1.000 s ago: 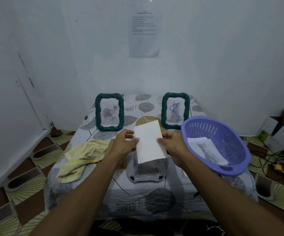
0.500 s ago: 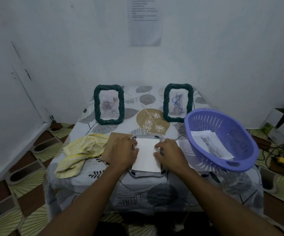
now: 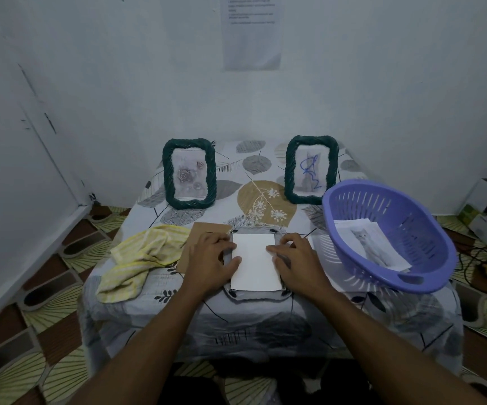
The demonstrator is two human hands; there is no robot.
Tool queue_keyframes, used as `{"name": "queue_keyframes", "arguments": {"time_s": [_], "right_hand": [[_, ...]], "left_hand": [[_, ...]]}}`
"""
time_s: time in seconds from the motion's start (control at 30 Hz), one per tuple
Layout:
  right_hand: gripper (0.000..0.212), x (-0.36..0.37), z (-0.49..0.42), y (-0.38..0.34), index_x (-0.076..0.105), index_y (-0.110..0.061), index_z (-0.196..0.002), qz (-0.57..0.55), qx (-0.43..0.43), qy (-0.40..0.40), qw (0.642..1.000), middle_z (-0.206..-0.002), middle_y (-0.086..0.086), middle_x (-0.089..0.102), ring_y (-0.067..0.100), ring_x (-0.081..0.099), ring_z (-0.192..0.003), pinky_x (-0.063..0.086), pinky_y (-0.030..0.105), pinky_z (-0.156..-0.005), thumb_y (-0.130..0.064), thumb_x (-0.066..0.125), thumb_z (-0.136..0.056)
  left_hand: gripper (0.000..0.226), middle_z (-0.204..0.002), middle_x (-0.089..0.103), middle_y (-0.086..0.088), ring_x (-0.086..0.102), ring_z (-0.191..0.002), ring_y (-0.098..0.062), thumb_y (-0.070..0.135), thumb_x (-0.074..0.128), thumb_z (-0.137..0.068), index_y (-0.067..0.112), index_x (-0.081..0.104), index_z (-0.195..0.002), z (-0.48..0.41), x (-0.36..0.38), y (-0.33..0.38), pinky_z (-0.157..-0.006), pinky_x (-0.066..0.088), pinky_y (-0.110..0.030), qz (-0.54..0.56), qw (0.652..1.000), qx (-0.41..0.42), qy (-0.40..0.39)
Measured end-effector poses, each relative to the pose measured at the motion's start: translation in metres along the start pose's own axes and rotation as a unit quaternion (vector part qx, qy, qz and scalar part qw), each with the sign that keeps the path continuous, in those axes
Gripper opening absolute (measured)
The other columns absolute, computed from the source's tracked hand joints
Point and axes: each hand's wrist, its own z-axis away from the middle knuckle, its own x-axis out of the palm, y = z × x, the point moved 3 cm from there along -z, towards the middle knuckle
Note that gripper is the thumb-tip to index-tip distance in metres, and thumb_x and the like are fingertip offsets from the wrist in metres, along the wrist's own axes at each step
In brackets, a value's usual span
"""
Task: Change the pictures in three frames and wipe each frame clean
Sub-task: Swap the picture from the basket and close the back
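The paper is pressed into the frame by left hand and right hand, fingers nearly flat, nothing gripped; edges should be squared before the board is refitted.

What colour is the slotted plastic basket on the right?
Purple, or lavender: the slotted plastic basket shows clearly in the head view.

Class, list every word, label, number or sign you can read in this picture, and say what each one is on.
Sheet on the wall: several printed lines, too small and blurred to read.
Picture in the right-hand frame: a blue scribble, not legible as letters or numbers.
Boxes on the floor at right: no label can be made out.
No other text shows.
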Motion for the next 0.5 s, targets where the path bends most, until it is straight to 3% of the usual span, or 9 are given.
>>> {"name": "queue_keyframes", "arguments": {"time_s": [0.23, 0.5], "right_hand": [[0.035, 0.0017, 0.0003, 0.0010, 0.064, -0.027, -0.124, 0.002, 0.010, 0.004, 1.000, -0.128, -0.007, 0.048, 0.015, 0.044, -0.116, 0.035, 0.036, -0.099, -0.038, 0.058, -0.091], [0.038, 0.0017, 0.0010, 0.0003, 0.062, -0.027, -0.126, 0.034, -0.002, 0.009, 0.999, -0.133, -0.008, 0.050, 0.018, 0.041, -0.119, 0.034, 0.036, -0.098, -0.039, 0.056, -0.091]], "left_hand": [[0.051, -0.113, 0.066, 0.008, 0.049, -0.110, -0.013, 0.059, 0.050, -0.075, 0.023, 0.073, -0.104, -0.0016, 0.0035, -0.0030, -0.093, 0.039, -0.032, -0.022, 1.000, 0.019, -0.002], [0.050, -0.114, 0.066, 0.011, 0.049, -0.112, -0.014, 0.061, 0.050, -0.076, 0.027, 0.072, -0.106, -0.0009, 0.0053, -0.0057, -0.093, 0.043, -0.042, -0.017, 0.999, 0.027, 0.008]]}}
